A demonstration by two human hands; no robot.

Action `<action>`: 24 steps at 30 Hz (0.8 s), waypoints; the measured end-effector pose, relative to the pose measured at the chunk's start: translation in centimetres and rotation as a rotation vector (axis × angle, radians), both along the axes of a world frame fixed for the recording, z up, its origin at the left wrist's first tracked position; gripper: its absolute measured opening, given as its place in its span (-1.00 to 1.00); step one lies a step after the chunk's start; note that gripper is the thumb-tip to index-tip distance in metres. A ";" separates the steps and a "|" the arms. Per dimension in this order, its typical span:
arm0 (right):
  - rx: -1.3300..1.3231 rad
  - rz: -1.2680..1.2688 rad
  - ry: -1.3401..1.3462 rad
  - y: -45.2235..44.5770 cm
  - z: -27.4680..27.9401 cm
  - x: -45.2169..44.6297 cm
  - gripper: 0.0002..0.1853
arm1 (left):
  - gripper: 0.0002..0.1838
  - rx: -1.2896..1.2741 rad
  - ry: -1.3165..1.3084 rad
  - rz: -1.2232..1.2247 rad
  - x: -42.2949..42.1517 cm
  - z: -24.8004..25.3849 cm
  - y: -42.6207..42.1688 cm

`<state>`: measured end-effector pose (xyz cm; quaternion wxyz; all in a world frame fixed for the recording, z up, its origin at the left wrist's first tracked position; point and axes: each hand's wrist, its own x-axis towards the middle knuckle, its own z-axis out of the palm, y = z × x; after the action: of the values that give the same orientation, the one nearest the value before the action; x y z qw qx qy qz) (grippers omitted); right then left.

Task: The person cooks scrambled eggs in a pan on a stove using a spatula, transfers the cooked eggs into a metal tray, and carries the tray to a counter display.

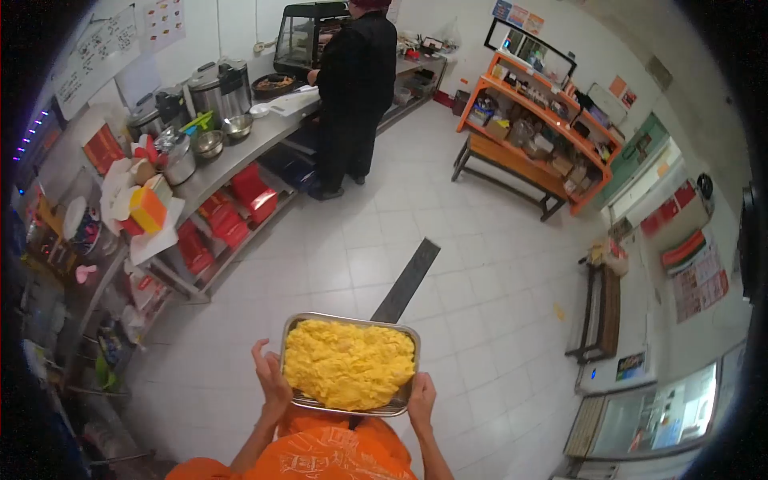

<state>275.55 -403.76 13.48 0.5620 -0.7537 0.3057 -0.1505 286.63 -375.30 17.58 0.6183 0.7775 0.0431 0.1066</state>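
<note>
A rectangular metal tray full of yellow scrambled egg is held level in front of my orange apron. My left hand supports its left side, with some fingers lifted off the rim. On the opposite short side, my right hand grips the edge near the lower corner. The undersides of both hands are hidden by the tray.
A steel counter with pots and bowls runs along the left; a person in black stands at it. A wooden bench and orange shelf are at the back right. A dark strip crosses the tiled floor ahead.
</note>
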 end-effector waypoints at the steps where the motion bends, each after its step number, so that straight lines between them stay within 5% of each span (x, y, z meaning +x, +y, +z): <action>1: 0.002 0.005 -0.026 -2.2 -0.1 3.8 -0.62 | -0.26 0.004 -0.016 -0.012 3.5 -0.3 -2.0; 8: 0.068 -0.135 -0.083 -16.2 -2.2 25.5 -0.58 | -0.28 -0.077 -0.042 -0.092 28.5 -4.9 -17.5; 16: 0.084 -0.357 0.003 -32.0 1.5 42.0 -0.54 | -0.23 -0.049 0.018 -0.294 51.0 -1.1 -36.7; 18: 0.078 -0.464 -0.051 -35.6 -1.8 46.7 -0.55 | -0.23 -0.065 0.005 -0.318 56.1 -1.8 -40.5; 24: 0.107 -0.387 0.000 -48.6 -3.5 64.9 -0.55 | -0.41 -0.073 0.016 -0.330 74.4 -5.3 -53.4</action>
<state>340.50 -452.32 9.98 0.5619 -0.6500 0.4523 -0.2393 361.06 -428.67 12.32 0.6549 0.7518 -0.0764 -0.0044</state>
